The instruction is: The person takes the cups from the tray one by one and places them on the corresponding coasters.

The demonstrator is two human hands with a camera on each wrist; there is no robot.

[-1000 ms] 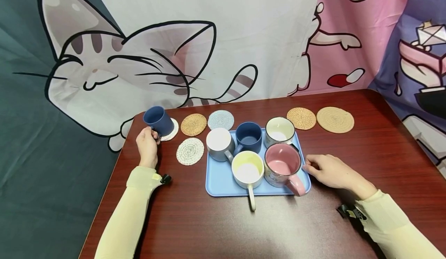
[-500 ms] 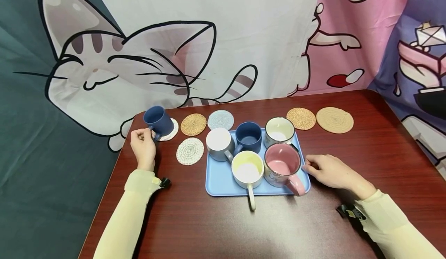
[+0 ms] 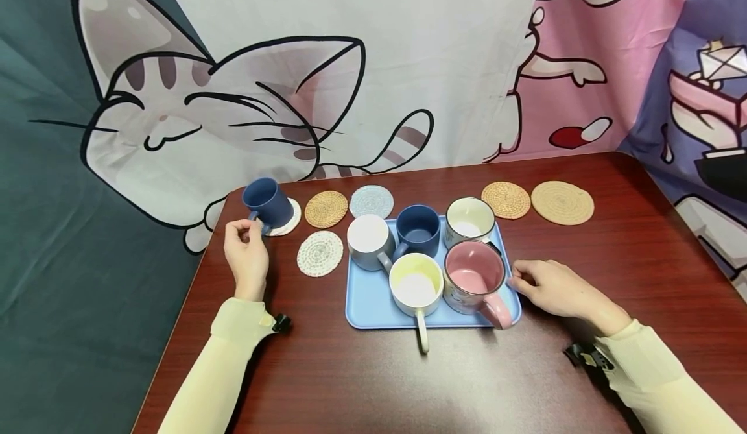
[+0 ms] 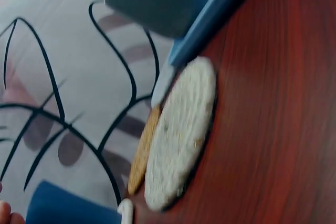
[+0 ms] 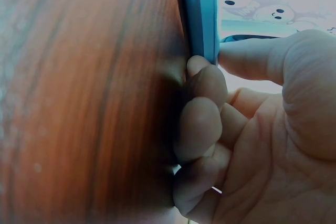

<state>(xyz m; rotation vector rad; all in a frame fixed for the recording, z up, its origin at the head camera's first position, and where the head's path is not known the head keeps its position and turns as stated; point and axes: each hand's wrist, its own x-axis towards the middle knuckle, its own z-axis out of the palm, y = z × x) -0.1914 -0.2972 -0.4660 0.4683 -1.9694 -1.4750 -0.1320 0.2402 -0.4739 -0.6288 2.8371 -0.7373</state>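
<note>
At the far left, a dark blue mug (image 3: 268,202) stands on a white coaster (image 3: 294,220), its handle turned toward the near left. My left hand (image 3: 248,262) is beside that handle with fingers loosely bent and seems to hold nothing; only some fingertips (image 4: 6,214) show in the left wrist view. My right hand (image 3: 559,289) pinches the right rim of the light blue tray (image 3: 364,301) between thumb (image 5: 257,61) and fingers. On the tray are a grey-white mug (image 3: 370,242), a blue mug (image 3: 417,231), a cream mug (image 3: 469,220), a yellow-lined mug (image 3: 415,285) and a pink-lined mug (image 3: 474,275).
Near the mug lie a tan coaster (image 3: 326,209), a pale blue coaster (image 3: 371,202) and an off-white coaster (image 3: 320,253). Two straw-coloured coasters, one smaller (image 3: 506,200) and one larger (image 3: 563,203), lie at the back right. A printed cloth (image 3: 455,64) hangs behind the brown table (image 3: 327,375).
My left hand has come off the blue mug's handle and drawn back slightly toward me. The mug stays on its coaster. The right hand and the tray have not moved.
</note>
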